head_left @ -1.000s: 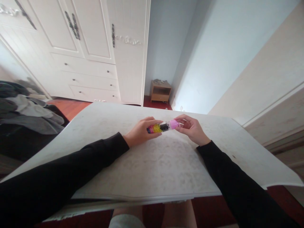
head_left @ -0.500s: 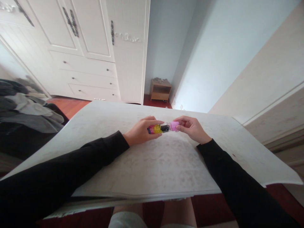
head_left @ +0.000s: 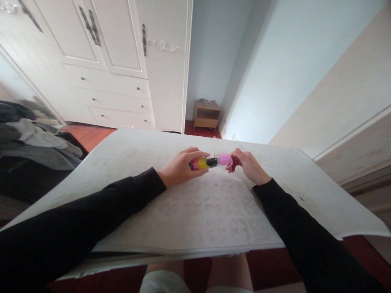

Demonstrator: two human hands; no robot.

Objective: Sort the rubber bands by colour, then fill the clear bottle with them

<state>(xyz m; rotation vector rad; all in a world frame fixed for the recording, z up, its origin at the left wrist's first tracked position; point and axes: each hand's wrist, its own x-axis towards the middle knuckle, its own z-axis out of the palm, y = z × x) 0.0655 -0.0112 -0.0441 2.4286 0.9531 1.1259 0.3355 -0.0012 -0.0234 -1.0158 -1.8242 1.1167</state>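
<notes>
A small clear bottle (head_left: 200,163) filled with pink, yellow and black bead-like bits lies on its side just over the table, its pink cap (head_left: 225,159) pointing right. My left hand (head_left: 186,163) is wrapped round the bottle's body, thumb on the near side and fingers along the far side. At the cap's right end, my right hand (head_left: 244,163) has its fingers curled against the cap; a pink curved piece shows beside them. The right fingertips are partly shaded, so their exact contact is hard to see.
The white, smudged table (head_left: 195,215) spreads under both forearms. Dark and grey clothes (head_left: 39,140) are heaped at the left. Beyond the table stand a white wardrobe (head_left: 116,93) and a small wooden nightstand (head_left: 207,116), with a pale wall (head_left: 275,73) to the right.
My right hand's pinch on the cap has changed: the thumb has lifted and the fingers have turned and curled at the cap's end. The left hand stays on the bottle.
</notes>
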